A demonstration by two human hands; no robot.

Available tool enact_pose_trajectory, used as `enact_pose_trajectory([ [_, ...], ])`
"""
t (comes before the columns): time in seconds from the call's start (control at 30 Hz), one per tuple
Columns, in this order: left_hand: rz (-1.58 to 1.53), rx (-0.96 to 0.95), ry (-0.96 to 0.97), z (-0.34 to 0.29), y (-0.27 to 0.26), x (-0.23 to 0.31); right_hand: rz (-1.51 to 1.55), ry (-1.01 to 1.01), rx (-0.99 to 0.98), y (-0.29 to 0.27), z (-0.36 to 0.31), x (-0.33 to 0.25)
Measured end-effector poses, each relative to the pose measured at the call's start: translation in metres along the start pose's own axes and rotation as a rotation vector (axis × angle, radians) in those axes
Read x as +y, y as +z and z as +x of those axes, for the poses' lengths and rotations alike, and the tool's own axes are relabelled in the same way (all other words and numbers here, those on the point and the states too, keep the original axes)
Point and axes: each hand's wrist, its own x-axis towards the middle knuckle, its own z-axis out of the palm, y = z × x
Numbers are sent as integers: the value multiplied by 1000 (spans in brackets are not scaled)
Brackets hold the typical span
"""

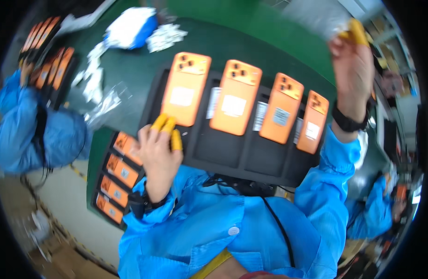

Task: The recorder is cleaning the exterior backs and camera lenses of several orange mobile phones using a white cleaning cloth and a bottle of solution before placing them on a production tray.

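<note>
A black compartment tray (216,156) lies before me with orange phones in it, backs up, a pale label on each. My left hand (160,156), in yellow finger cots, rests its fingertips on the lower end of the leftmost phone (188,79); its fingers are stretched out. To the right lie a second phone (242,81), a third (288,95) and a fourth (318,109). My right hand (355,69) is raised beyond the tray's right side, blurred, its cot-covered fingers drawn together. A pale see-through blur is beside them; whether they hold it is unclear.
Another black tray (100,183) of orange phones stands at the left. Beyond it are clear plastic scraps (107,109), crumpled white strips (167,37) and a white-and-blue bag (132,30). Co-workers in blue sit at left (42,125) and right (372,209).
</note>
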Motion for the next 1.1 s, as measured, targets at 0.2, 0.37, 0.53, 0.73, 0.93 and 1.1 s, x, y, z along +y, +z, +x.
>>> enact_pose_trajectory([
  [0.2, -147, -11, 97, 16, -8, 17, -838, -521, 696, -60, -164, -137],
  [0.37, -1328, -330, -43, 20, -42, 56, -1260, -661, 1347, -53, -308, -174],
  [0.53, -2262, -767, 104, 46, -79, 93, -1826, 27, 1547, -68, -496, -99],
  [0.73, -2445, -1074, -156, 50, -113, 86, -1636, 1639, 1028, -50, -570, -11],
  [0.93, -2483, -1115, 31, 55, -116, 94, -1802, 164, 1221, -103, -409, -67],
  [1.1, -2482, -1151, 87, 51, -112, 103, -1683, 27, 1071, -126, -297, -86],
])
